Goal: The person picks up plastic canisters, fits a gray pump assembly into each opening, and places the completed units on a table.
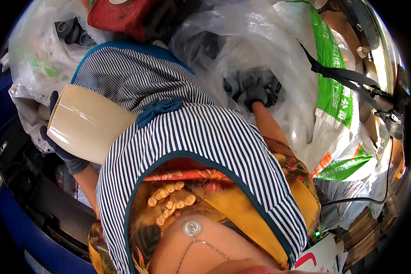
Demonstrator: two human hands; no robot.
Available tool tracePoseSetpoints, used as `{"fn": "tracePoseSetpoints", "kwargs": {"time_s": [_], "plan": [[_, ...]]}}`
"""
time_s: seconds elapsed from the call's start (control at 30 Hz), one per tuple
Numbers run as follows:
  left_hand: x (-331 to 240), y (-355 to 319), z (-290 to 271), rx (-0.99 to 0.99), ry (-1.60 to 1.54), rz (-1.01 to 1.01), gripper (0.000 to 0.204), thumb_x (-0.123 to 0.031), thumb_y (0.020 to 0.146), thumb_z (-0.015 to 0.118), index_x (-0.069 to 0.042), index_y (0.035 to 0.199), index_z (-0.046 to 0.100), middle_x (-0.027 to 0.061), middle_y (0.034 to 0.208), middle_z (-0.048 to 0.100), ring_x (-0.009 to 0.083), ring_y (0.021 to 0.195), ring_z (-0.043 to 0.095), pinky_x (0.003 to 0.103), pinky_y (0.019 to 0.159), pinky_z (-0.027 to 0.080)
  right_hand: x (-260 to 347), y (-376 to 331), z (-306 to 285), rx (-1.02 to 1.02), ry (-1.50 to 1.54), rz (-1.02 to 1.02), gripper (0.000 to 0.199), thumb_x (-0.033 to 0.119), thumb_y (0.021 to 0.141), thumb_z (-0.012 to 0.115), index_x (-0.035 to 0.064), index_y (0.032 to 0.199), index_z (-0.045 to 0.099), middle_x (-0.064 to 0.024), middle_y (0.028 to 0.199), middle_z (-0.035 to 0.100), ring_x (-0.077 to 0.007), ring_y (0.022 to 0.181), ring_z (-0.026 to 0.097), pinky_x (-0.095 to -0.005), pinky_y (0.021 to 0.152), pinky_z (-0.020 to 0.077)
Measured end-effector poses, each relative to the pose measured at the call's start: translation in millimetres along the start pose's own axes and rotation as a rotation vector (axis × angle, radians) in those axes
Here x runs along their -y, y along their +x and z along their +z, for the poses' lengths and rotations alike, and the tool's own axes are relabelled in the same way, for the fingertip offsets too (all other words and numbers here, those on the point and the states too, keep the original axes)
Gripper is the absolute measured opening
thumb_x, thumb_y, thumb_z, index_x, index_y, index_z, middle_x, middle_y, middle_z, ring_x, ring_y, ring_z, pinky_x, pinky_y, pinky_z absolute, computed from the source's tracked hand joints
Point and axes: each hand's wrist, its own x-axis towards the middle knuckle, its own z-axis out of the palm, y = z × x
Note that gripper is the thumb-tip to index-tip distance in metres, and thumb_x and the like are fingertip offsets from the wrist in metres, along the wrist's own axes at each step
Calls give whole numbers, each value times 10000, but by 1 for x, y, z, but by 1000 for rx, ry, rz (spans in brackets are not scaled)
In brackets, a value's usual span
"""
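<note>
My left hand (61, 145), in a dark glove with a grey cuff, grips the outer edge of a glossy cream plastic shell (89, 123). The shell is broad and curved, and its near side rests against my striped apron (205, 132). My right hand (255, 95), also dark-gloved, reaches into a clear plastic bag (278, 55). Inside, it is down among several dark grey moulded parts (271, 86). The fingers of that hand blend into the parts, so their pose is hidden.
Another clear bag (36, 50) holds round dark grey parts (71, 32) at the far left. A red object (118, 18) stands at the top. To the right are a green-and-white printed sack (331, 86), a black strap (347, 75) and a black cable (365, 199). A black crate (41, 201) lies at the left.
</note>
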Motion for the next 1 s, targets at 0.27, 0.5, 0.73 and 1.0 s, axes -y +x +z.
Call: {"fn": "tracePoseSetpoints", "kwargs": {"time_s": [0.27, 0.5, 0.73, 1.0], "plan": [[18, 12, 2, 29, -75, -82, 886, -621, 903, 418, -10, 1509, 207, 195, 1511, 337, 315, 1354, 386, 435, 1113, 316, 64, -86, -220, 25, 352, -809, 493, 232, 837, 682, 246, 1315, 564, -114, 995, 611, -281, 981, 606, -375, 868, 503], [16, 15, -30, 122, -163, -99, 942, -663, 877, 449, -23, 1517, 188, 187, 1506, 346, 308, 1347, 395, 438, 1108, 323, 171, -129, -264, -614, -710, -1101, 524, 283, 783, 699, 224, 1277, 537, -96, 847, 622, -239, 768, 658, -366, 619, 533], [27, 13, -37, 55, -178, 54, 858, -643, 948, 323, 13, 1494, 239, 165, 1510, 351, 283, 1356, 385, 409, 1131, 282, 276, -165, -343, 623, 1083, -830, 289, 350, 969, 578, 72, 1028, 631, 40, 526, 428, -49, 392, 391, -208, 365, 298], [17, 21, -42, 139, 27, 145, 627, -427, 971, 431, 34, 1397, 415, 142, 1381, 503, 227, 1245, 503, 362, 1064, 376, 356, -193, -354, 558, 477, -1350, 281, 250, 974, 571, 4, 1094, 634, -48, 978, 643, -121, 894, 592, -261, 812, 488]]}}
